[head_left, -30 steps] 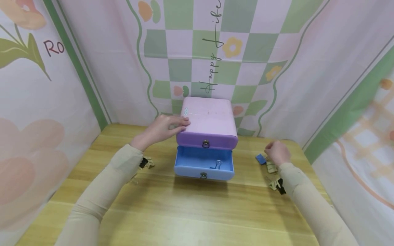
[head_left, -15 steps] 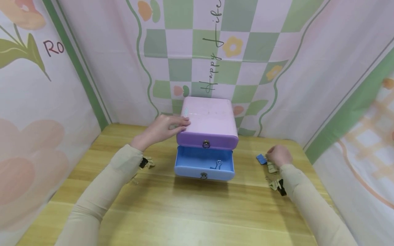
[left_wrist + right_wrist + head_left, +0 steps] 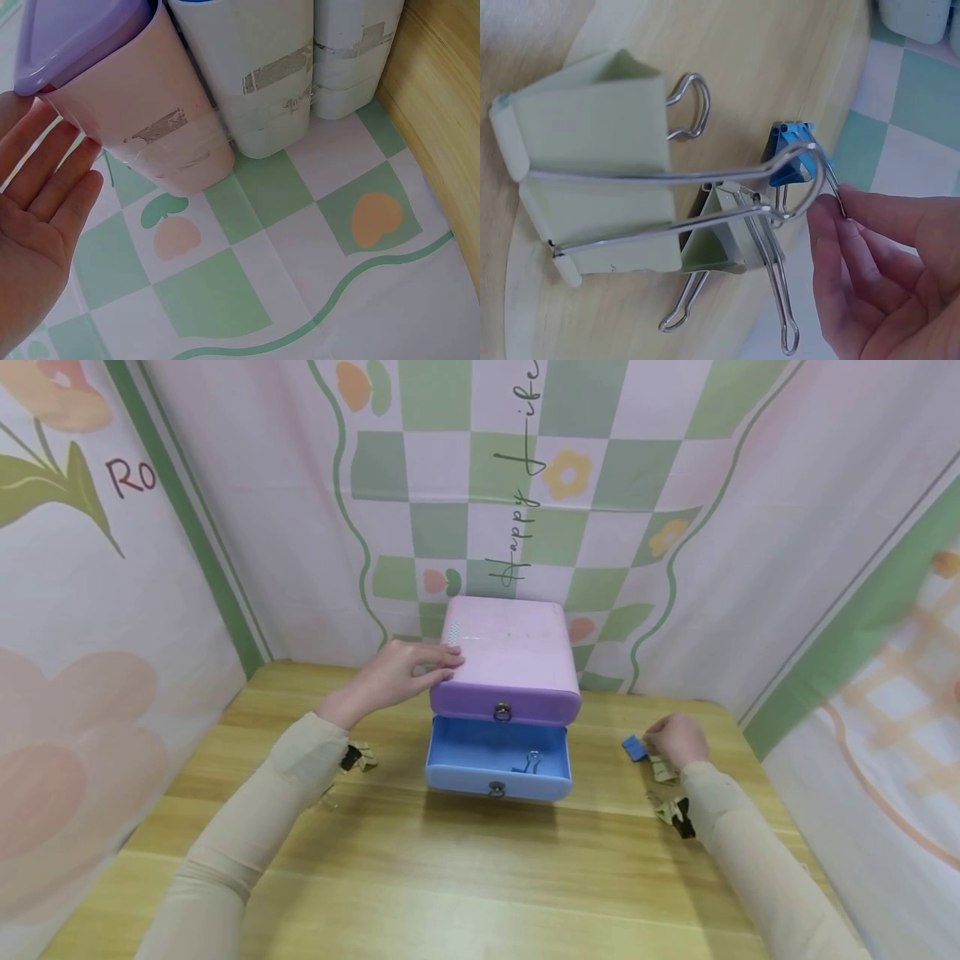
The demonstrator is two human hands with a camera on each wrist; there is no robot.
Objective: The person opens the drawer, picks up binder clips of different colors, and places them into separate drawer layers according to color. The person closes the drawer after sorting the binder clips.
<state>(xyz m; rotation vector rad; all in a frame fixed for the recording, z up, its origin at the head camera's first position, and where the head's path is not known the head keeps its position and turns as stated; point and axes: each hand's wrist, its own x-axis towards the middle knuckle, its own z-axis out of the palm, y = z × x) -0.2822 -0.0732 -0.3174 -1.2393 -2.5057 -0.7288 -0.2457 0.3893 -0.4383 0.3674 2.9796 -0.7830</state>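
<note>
A blue binder clip [image 3: 786, 166] lies on the right of the table. In the right wrist view the thumb and forefinger of my right hand [image 3: 889, 262] pinch one of its wire handles. Two pale green binder clips [image 3: 600, 176] are close by, the larger nearest that camera. My left hand [image 3: 405, 670] rests with extended fingers on the left edge of the pink-and-purple top drawer unit [image 3: 510, 643]. Below it the blue drawer [image 3: 465, 781] stands pulled out, with a binder clip [image 3: 532, 762] inside.
Black and pale clips [image 3: 682, 818] lie by my right sleeve. More clips [image 3: 358, 757] lie beside my left forearm on the wooden table [image 3: 480, 885]. A patterned cloth [image 3: 435, 468] hangs behind and at both sides.
My right hand has come down a little to the blue binder clip and pinches its handle; the clip has shifted slightly left. My left hand and the drawers stay put.
</note>
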